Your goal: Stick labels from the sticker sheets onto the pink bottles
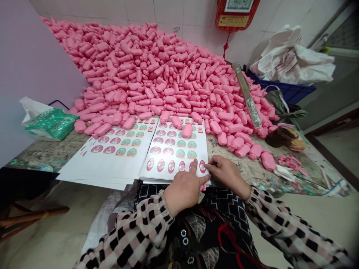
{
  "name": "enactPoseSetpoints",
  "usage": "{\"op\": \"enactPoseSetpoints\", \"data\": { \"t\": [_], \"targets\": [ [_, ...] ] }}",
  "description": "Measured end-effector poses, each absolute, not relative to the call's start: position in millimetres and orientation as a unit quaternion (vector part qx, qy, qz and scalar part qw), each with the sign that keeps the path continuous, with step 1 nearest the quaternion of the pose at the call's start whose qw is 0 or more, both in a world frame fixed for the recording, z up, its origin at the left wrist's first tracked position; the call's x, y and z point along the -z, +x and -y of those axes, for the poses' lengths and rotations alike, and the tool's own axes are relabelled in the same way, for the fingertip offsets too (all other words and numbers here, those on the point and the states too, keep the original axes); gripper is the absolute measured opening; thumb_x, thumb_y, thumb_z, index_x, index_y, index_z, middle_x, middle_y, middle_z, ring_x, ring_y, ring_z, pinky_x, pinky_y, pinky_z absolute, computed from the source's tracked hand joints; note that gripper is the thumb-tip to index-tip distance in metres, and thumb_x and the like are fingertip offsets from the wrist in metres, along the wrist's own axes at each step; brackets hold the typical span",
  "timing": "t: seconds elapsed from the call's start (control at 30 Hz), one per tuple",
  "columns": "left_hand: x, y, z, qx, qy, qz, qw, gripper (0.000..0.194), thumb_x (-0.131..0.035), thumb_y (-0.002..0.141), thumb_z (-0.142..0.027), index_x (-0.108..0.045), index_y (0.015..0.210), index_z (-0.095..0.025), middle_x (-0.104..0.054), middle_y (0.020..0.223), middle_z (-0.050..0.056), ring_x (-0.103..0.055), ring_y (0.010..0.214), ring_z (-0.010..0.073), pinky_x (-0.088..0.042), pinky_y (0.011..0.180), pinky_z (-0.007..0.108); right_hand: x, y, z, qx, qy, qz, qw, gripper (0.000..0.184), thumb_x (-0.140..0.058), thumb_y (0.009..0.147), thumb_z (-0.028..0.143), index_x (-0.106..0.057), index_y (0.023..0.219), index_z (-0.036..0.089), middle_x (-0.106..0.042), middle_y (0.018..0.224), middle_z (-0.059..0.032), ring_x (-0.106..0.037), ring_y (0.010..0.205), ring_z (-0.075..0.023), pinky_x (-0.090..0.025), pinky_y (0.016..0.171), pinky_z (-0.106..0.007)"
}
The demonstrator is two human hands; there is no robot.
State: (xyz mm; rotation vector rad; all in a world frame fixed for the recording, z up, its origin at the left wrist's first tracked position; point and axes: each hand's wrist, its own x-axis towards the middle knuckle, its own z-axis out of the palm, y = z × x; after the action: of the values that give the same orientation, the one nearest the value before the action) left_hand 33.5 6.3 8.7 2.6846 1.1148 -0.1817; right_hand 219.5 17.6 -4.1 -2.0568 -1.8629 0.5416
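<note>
Head view. The left hand lies open, its forefinger resting on a white sticker sheet printed with rows of oval and round labels. The right hand brings thumb and forefinger together at a label near the sheet's right edge; whether they grasp it cannot be told. A small pink object shows just below the hands, partly hidden. A second sticker sheet lies to the left, overlapping a stack of white paper. Pink plastic bottles form a large heap on the far side of a mottled stone table, and several lie on the sheets. They appear light, hollow and smooth, and are best held around the body. The sheets look thin and flexible, and each label seems small enough to need fingertip handling at its edge. Checked sleeves enter from the near side. A green plastic packet sits at far left.
</note>
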Motion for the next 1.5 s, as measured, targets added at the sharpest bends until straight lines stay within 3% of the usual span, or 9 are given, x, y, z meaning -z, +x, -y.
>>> {"op": "enactPoseSetpoints", "data": {
  "t": [0.37, 0.6, 0.7, 0.77, 0.87, 0.97, 1.17, 1.5],
  "targets": [
    [-14, 33, -9, 0.046, 0.920, -0.366, 0.132, 0.056, -0.047, 0.083, -0.033, -0.033, 0.137, -0.039, -0.019, 0.149, 0.016, -0.057, 0.102, 0.0331, -0.043, 0.079, 0.043, -12, 211, -23, -0.160, -0.729, 0.646, 0.160, 0.025, -0.060, 0.071, 0.048, -0.064, 0.066, 0.024, -0.065, 0.068, 0.0014, -0.055, 0.059, -0.0143, -0.027, 0.050, -0.025],
    [-12, 31, -3, 0.023, 0.902, -0.396, 0.171, 0.056, -0.050, 0.081, -0.030, -0.037, 0.135, -0.040, -0.019, 0.150, 0.015, -0.062, 0.091, 0.0309, -0.045, 0.076, 0.045, -29, 224, -28, -0.223, -0.703, 0.624, 0.257, 0.027, -0.064, 0.070, 0.048, -0.063, 0.067, 0.021, -0.064, 0.066, 0.0010, -0.054, 0.058, -0.0137, -0.034, 0.052, -0.026],
    [-18, 23, -3, -0.072, 0.868, -0.402, 0.284, 0.052, -0.053, 0.081, -0.031, -0.042, 0.132, -0.036, -0.040, 0.140, 0.011, -0.059, 0.100, 0.0295, -0.042, 0.085, 0.045, -29, 229, -24, -0.280, -0.674, 0.580, 0.361, 0.032, -0.066, 0.068, 0.050, -0.061, 0.068, 0.018, -0.060, 0.062, 0.0002, -0.049, 0.055, -0.0127, -0.035, 0.051, -0.025],
    [-23, 18, -4, -0.182, 0.784, -0.416, 0.423, 0.048, -0.054, 0.081, -0.040, -0.047, 0.128, -0.031, -0.056, 0.122, 0.008, -0.058, 0.099, 0.0243, -0.044, 0.085, 0.039, -32, 226, -18, -0.319, -0.642, 0.534, 0.449, 0.032, -0.067, 0.068, 0.049, -0.060, 0.071, 0.018, -0.060, 0.066, -0.0007, -0.050, 0.058, -0.0125, -0.038, 0.054, -0.026],
    [-28, 18, -6, -0.305, 0.531, -0.399, 0.682, 0.051, -0.042, 0.083, -0.058, -0.050, 0.118, -0.023, -0.064, 0.089, 0.006, -0.059, 0.068, 0.0143, -0.046, 0.061, 0.027, -40, 209, -5, -0.351, -0.593, 0.493, 0.530, 0.028, -0.068, 0.070, 0.045, -0.059, 0.074, 0.019, -0.062, 0.074, -0.0015, -0.054, 0.065, -0.0136, -0.043, 0.060, -0.027],
    [-30, 24, -9, -0.340, 0.278, -0.363, 0.822, 0.058, -0.035, 0.081, -0.066, -0.051, 0.108, -0.018, -0.059, 0.066, 0.003, -0.052, 0.049, 0.0098, -0.039, 0.045, 0.021, -44, 185, 7, -0.398, -0.564, 0.498, 0.525, 0.025, -0.071, 0.068, 0.041, -0.059, 0.071, 0.019, -0.062, 0.070, -0.0003, -0.055, 0.065, -0.0136, -0.045, 0.061, -0.027],
    [-25, 28, -9, -0.359, 0.174, -0.340, 0.851, 0.058, -0.038, 0.081, -0.064, -0.056, 0.105, -0.015, -0.055, 0.058, 0.000, -0.053, 0.045, 0.0101, -0.040, 0.042, 0.020, -37, 158, 19, -0.543, -0.507, 0.464, 0.483, 0.024, -0.070, 0.070, 0.041, -0.057, 0.070, 0.020, -0.064, 0.060, 0.0008, -0.059, 0.054, -0.0150, -0.049, 0.055, -0.031],
    [-20, 28, -8, -0.389, 0.210, -0.316, 0.840, 0.057, -0.043, 0.080, -0.063, -0.056, 0.107, -0.015, -0.054, 0.063, 0.000, -0.053, 0.047, 0.0092, -0.043, 0.043, 0.020, -29, 156, 23, -0.529, -0.525, 0.480, 0.462, 0.025, -0.068, 0.072, 0.043, -0.057, 0.071, 0.020, -0.065, 0.062, -0.0005, -0.059, 0.054, -0.0149, -0.048, 0.052, -0.029]
  ]
}}
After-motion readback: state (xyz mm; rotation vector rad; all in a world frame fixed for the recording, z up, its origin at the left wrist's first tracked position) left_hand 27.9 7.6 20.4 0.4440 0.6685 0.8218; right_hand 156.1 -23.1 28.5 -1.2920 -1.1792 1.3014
